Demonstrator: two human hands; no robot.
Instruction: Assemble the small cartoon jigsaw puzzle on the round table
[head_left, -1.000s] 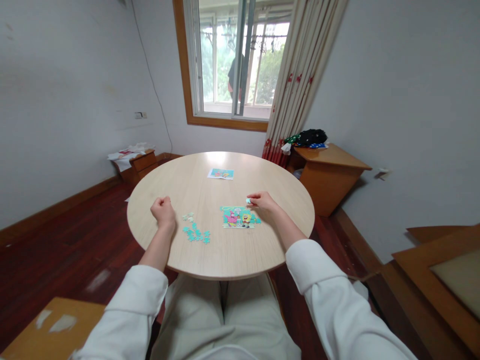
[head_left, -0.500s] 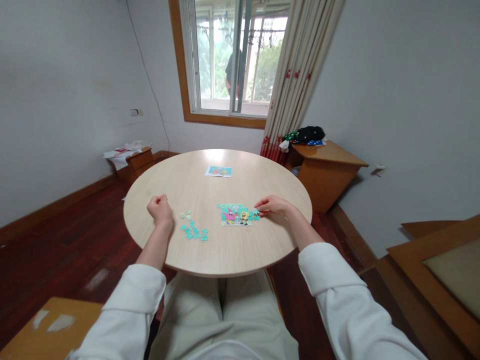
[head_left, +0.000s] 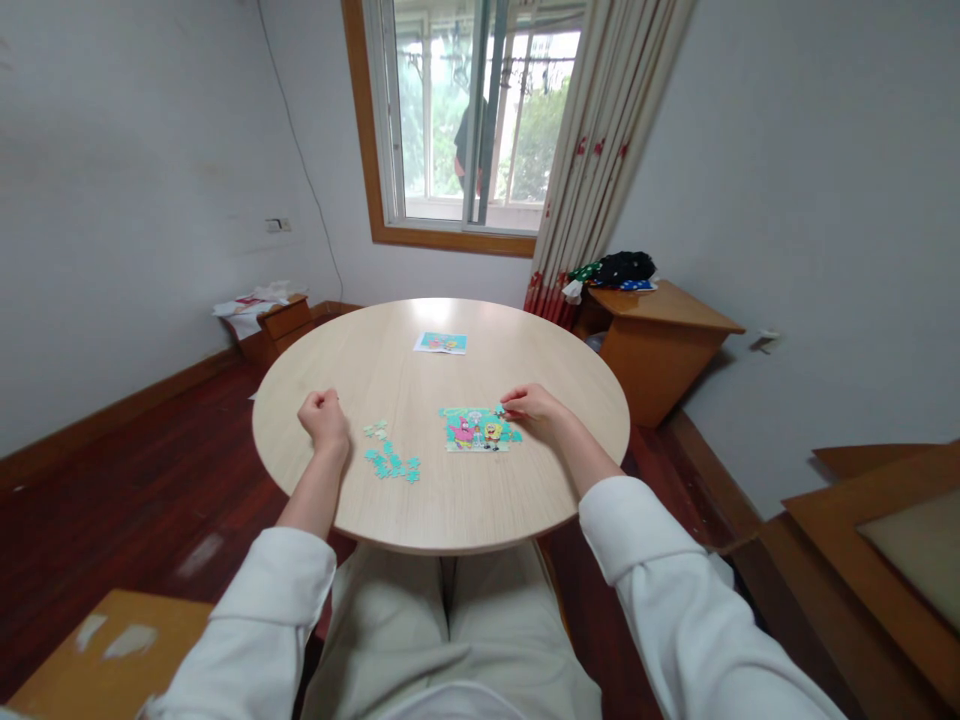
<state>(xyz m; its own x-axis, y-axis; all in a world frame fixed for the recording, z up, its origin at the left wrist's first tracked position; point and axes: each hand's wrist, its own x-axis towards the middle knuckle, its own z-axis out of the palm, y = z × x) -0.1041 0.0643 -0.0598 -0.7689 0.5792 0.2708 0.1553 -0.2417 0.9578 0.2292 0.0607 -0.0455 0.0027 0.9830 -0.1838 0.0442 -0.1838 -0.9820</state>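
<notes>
A partly joined jigsaw puzzle (head_left: 478,432) with cartoon figures, one pink and one yellow, lies on the round pale wooden table (head_left: 405,380). At its upper right edge, my right hand (head_left: 531,402) pinches a small teal puzzle piece (head_left: 500,410) between thumb and fingers. My left hand (head_left: 324,417) rests on the table's left side, curled into a fist; whether anything is inside it is hidden. Just right of that fist lies a loose group of teal puzzle pieces (head_left: 394,466), with several paler pieces (head_left: 376,430) above them.
Farther back on the table lies a picture sheet (head_left: 441,343). Behind the table are a window (head_left: 465,120) and a curtain (head_left: 592,150); a person stands beyond the glass. A wooden desk (head_left: 664,320) with cloths is at right, a small cabinet (head_left: 281,325) at left.
My right hand has moved slightly left and up with the piece, from the puzzle's right side to its upper right edge. My left hand keeps its fist. The view has shifted a little.
</notes>
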